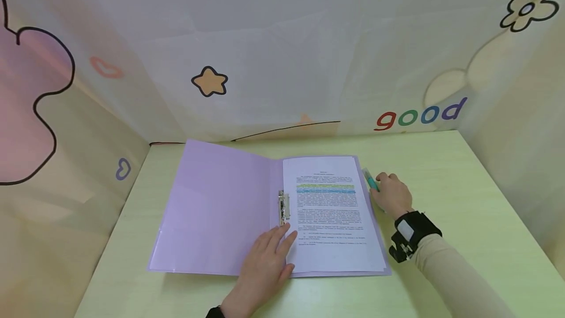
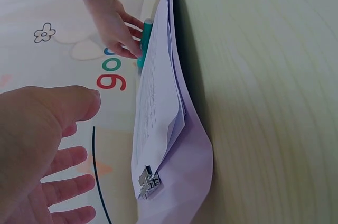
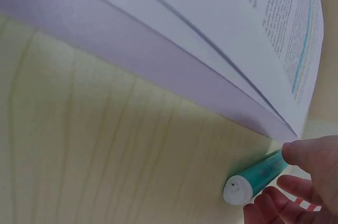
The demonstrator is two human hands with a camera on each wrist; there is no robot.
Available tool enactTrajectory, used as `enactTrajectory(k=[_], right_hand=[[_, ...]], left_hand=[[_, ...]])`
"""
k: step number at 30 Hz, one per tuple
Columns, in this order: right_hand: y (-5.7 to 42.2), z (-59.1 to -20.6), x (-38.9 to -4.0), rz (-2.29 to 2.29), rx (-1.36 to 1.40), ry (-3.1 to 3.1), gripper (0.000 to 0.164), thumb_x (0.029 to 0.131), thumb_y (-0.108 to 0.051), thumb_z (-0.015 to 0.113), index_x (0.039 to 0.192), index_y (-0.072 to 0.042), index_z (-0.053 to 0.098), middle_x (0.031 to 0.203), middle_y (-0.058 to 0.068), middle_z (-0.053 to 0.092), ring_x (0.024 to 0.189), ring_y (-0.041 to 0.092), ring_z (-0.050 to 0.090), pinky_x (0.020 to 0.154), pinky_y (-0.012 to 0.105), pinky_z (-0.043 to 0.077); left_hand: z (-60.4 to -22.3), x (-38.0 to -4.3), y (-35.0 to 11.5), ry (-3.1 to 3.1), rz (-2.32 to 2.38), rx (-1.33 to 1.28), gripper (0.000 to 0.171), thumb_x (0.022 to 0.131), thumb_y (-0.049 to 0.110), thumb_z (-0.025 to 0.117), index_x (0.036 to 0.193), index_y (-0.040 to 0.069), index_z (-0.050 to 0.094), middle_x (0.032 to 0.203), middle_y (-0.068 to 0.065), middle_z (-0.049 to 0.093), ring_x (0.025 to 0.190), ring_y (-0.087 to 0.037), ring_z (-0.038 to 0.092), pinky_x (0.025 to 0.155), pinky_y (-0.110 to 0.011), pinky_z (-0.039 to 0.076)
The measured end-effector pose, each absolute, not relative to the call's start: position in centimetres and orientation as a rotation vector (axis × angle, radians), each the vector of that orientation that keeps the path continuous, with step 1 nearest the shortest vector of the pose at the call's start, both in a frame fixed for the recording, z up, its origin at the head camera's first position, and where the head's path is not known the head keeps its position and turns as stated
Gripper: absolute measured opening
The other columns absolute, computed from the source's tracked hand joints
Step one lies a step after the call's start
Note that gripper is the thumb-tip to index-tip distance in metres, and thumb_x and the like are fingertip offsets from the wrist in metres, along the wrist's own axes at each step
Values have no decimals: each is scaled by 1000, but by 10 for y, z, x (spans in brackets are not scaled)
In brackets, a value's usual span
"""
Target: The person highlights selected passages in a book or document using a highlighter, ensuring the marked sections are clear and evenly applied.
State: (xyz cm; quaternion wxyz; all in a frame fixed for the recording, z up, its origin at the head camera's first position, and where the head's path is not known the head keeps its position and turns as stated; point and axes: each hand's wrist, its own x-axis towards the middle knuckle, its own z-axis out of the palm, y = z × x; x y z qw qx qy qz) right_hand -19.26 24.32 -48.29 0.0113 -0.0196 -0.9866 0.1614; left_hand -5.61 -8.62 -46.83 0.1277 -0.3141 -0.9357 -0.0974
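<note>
A purple folder point(image 1: 216, 200) lies opened flat, with printed sheets point(image 1: 331, 256) on its right side. One line band on the top page is marked yellow and another blue. A metal clip point(image 1: 282, 208) stands at the spine. My left hand point(image 1: 264, 261), fingers loosely spread, is over the folder's lower spine, fingertips just below the clip. Beyond the folder's right edge, my right hand point(image 1: 393, 195) pinches a teal highlighter point(image 3: 264, 173) between thumb and fingers. The highlighter's white end point(image 3: 237, 190) faces the right wrist camera; part of its body is hidden by the hand.
Pale wood-grain table point(image 1: 463, 200) surrounds the folder. A printed cloth point(image 1: 282, 63) with a star, a flower and the word "good" rises behind the table and along its sides. The page edges lift slightly from the folder in the right wrist view.
</note>
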Motion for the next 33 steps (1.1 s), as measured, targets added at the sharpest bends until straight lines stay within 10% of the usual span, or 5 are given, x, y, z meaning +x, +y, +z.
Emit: enactTrajectory(k=[33], right_hand=[[244,-484,-186,568,-41,-3057,24,81,-11,54,98,7,51,81,21,50,63,30,49,53,43,44]], left_hand=[[-470,-56,-83,-2690,-283,-924,66,75,31,68,132,12,42,137,-9,40,123,-25,36,98,-40,36]])
